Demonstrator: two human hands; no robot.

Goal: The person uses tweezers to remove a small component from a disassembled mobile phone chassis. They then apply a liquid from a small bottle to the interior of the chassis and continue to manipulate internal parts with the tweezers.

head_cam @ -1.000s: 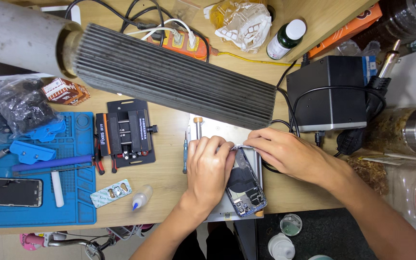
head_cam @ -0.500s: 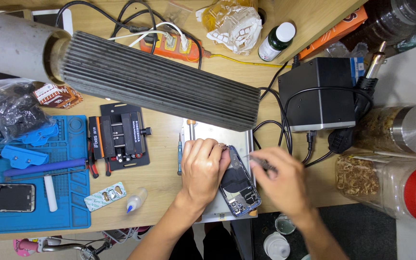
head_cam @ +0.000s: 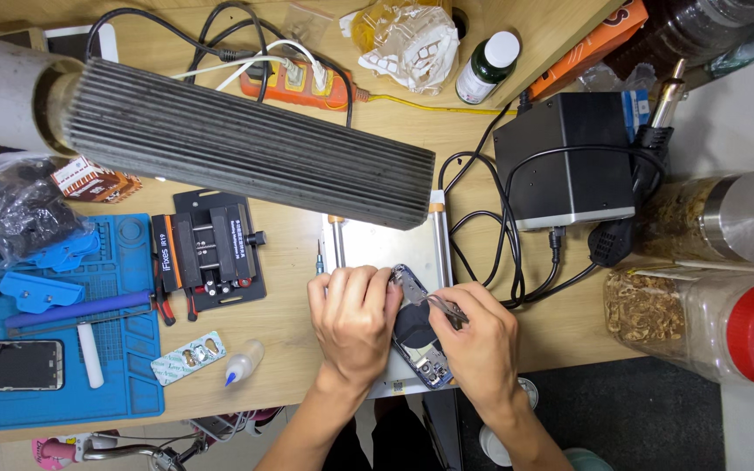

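Matt wooden desk (head_cam: 290, 331) showing grain; brushed metal plate (head_cam: 386, 244) gleaming; ribbed dark metal heatsink (head_cam: 246, 148); blue rubbery mat (head_cam: 124, 384) looking matt.

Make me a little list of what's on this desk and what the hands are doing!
place: wooden desk
left hand: presses down on an opened phone
right hand: holds metal tweezers over the phone
under the phone: metal plate
above the hands: long ribbed grey lamp
left side: blue mat with a dark phone screen
right side: black box with cables, jar with red lid
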